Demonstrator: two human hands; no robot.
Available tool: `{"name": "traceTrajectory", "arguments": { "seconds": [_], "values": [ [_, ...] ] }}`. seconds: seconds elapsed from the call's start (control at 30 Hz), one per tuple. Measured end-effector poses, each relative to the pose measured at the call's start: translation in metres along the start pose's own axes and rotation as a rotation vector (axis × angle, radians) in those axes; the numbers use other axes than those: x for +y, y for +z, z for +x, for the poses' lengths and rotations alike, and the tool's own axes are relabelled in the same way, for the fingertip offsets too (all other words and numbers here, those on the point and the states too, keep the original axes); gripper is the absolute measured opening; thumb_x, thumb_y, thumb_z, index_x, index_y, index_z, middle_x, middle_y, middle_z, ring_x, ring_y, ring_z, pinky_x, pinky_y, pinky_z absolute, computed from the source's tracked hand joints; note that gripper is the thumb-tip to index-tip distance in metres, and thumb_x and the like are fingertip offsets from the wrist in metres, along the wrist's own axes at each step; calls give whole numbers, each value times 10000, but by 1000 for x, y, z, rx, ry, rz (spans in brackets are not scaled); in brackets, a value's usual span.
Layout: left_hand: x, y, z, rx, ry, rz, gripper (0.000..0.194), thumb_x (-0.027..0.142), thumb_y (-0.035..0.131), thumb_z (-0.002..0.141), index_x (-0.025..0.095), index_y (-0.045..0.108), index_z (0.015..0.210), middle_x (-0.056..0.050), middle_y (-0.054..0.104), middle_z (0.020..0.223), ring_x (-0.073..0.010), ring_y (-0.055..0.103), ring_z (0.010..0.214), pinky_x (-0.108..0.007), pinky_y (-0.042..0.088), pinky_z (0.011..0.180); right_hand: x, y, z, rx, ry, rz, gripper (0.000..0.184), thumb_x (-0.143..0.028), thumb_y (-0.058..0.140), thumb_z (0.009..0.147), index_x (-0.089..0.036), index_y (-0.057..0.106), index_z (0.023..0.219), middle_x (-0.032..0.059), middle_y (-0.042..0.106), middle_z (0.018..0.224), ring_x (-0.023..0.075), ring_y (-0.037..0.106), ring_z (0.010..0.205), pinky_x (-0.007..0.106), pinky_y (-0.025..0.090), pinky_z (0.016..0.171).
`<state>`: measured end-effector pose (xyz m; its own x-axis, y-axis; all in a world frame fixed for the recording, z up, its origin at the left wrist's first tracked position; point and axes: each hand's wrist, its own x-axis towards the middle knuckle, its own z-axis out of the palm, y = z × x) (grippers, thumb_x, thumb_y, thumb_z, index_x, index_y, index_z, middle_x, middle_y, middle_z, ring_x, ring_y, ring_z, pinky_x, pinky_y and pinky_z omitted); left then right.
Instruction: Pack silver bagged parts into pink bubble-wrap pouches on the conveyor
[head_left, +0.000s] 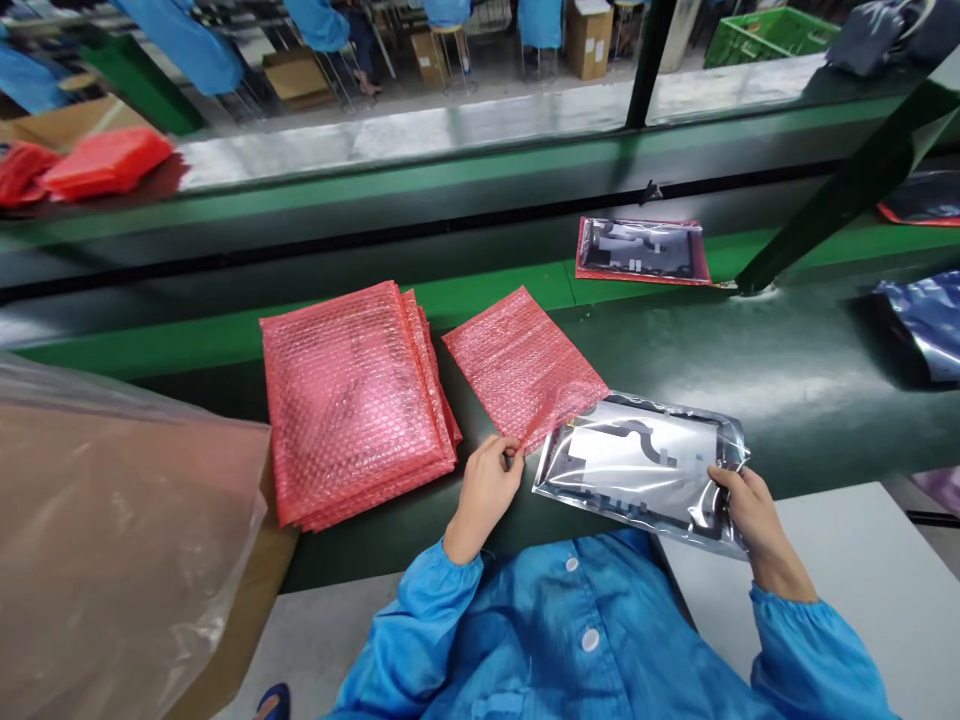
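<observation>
Head view, one item in hand. My left hand (486, 487) pinches the near open edge of a single pink bubble bag (525, 365), fingers closed on the lip. My right hand (750, 510) grips the right end of a silver foil pouch (637, 460), fingers curled over it. The pouch's far corner sits just at the bag's mouth (barely in, most of it outside). Insertion started, not finished, by my reading. Stack of pink bags (352, 400) lies to the left, unused. One packed bag (641, 250) rests farther off on the green belt (495, 295).
</observation>
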<state>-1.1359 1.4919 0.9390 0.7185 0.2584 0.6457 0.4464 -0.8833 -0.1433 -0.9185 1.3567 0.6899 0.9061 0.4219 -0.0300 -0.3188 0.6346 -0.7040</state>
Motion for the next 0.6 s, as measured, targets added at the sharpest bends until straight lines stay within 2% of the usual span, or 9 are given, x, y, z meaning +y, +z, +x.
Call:
{"name": "traceTrajectory", "arguments": {
  "seconds": [0.13, 0.27, 0.43, 0.6],
  "values": [
    [-3, -4, -4, 24, -7, -169, 135, 218, 626, 884, 202, 760, 868, -6, 705, 741, -127, 606, 596, -251, 533, 639, -11, 16, 1, 44, 11, 16, 439, -570, 816, 481, -200, 606, 591, -3, 581, 555, 166, 522, 555, 276, 428, 493],
    [2, -4, -10, 29, -96, -309, 125, 220, 652, 839, 194, 773, 857, -22, 763, 757, -122, 635, 574, -232, 553, 596, -9, 25, 3, 122, 53, 91, 362, -499, 764, 477, -200, 609, 611, 1, 593, 550, 173, 537, 534, 278, 431, 463],
    [18, 4, -13, 62, -132, -424, 110, 209, 641, 789, 194, 747, 765, -19, 754, 714, -136, 669, 611, -238, 557, 628, 4, 27, 8, 176, -18, 99, 289, -460, 711, 599, -195, 629, 676, -7, 597, 555, 168, 540, 518, 271, 413, 435],
    [40, 15, -16, 95, -114, -477, 108, 235, 633, 775, 207, 727, 730, -20, 727, 691, -152, 657, 619, -265, 542, 633, 10, 31, 8, 231, 12, 147, 281, -415, 723, 589, -176, 662, 726, -1, 638, 615, 167, 564, 565, 263, 447, 474]
  ]
}}
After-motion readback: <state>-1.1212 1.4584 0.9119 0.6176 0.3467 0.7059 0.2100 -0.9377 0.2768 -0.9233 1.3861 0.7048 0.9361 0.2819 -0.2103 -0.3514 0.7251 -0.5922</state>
